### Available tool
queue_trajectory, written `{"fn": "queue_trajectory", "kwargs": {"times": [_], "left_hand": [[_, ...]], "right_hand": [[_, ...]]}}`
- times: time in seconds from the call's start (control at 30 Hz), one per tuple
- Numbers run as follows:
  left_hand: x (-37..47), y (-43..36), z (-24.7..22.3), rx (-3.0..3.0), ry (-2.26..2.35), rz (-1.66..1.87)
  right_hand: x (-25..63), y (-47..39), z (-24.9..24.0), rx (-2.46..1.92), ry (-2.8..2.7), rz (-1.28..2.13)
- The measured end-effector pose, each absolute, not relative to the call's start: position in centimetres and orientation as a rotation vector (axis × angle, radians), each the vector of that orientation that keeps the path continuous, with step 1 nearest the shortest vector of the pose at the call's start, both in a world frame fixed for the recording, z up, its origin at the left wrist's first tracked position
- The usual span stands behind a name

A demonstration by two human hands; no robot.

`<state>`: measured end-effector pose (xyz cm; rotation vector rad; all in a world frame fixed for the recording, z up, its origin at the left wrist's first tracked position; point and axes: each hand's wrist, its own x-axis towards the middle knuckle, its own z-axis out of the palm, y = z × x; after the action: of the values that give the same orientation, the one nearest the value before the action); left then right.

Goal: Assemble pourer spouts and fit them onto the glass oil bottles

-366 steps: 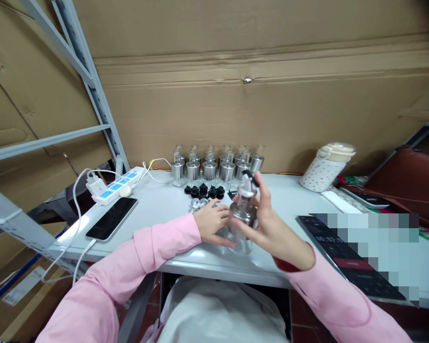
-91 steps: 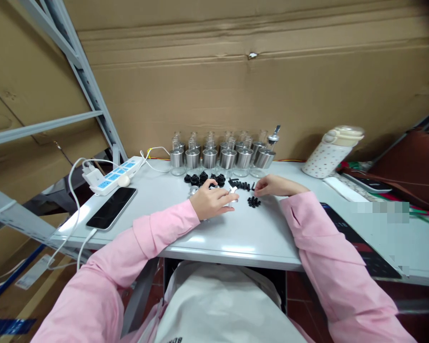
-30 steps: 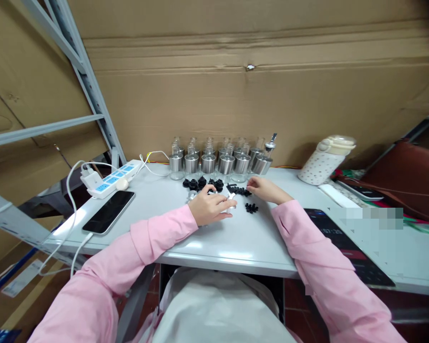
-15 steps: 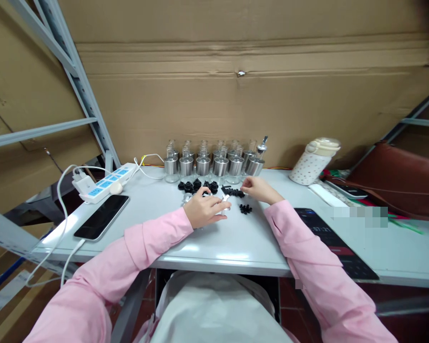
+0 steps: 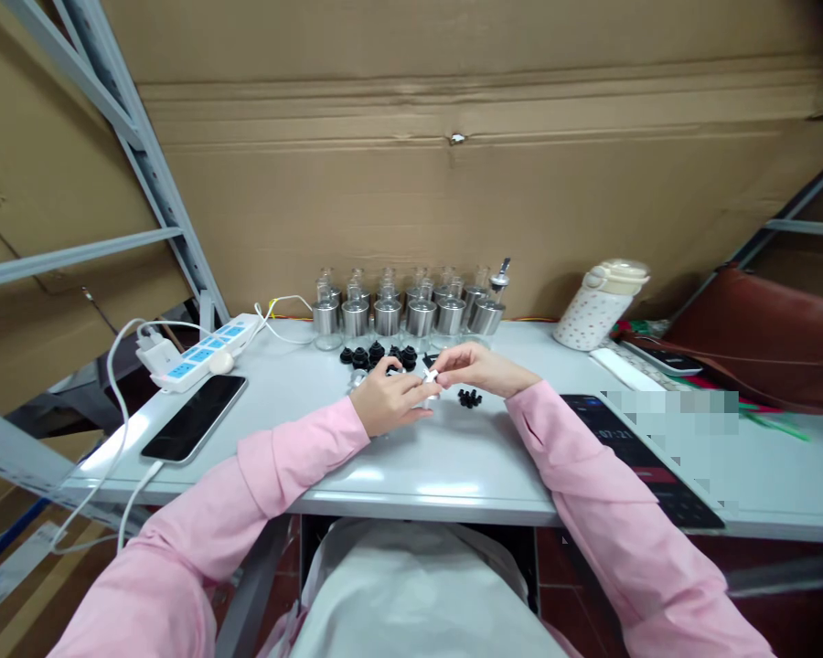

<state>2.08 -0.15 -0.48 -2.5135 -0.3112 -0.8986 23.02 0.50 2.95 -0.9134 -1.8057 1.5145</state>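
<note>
My left hand (image 5: pixel 388 402) is closed around a small white and silvery piece (image 5: pixel 430 376), holding it just above the table. From the right, my right hand (image 5: pixel 476 367) meets it with thumb and forefinger pinched at the piece's end. Whatever sits between those right fingertips is too small to make out. Behind my left hand lies a group of black ribbed stoppers (image 5: pixel 376 352), partly covered by the fingers. A little cluster of small black parts (image 5: pixel 470 399) rests on the table below my right hand.
Glass bottles with metal sleeves (image 5: pixel 388 318) stand in rows at the back; one carries a metal pourer (image 5: pixel 499 279). To the left are a power strip (image 5: pixel 209 349) and a phone (image 5: pixel 196 419). A tablet-like screen (image 5: pixel 645 461), a dotted flask (image 5: pixel 600 306) and a brown bag (image 5: pixel 761 338) occupy the right.
My right hand has moved left from the small black parts to the white and silvery piece at my left fingers. The left hand has stayed nearly still.
</note>
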Motion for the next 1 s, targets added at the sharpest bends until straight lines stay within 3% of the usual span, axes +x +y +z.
{"fn": "queue_trajectory", "kwargs": {"times": [1.0], "left_hand": [[2.4,-0.3,-0.7,-2.453,-0.49,-0.996]], "right_hand": [[22.1,-0.1,3.4,-0.745,-1.495,1.533]]}}
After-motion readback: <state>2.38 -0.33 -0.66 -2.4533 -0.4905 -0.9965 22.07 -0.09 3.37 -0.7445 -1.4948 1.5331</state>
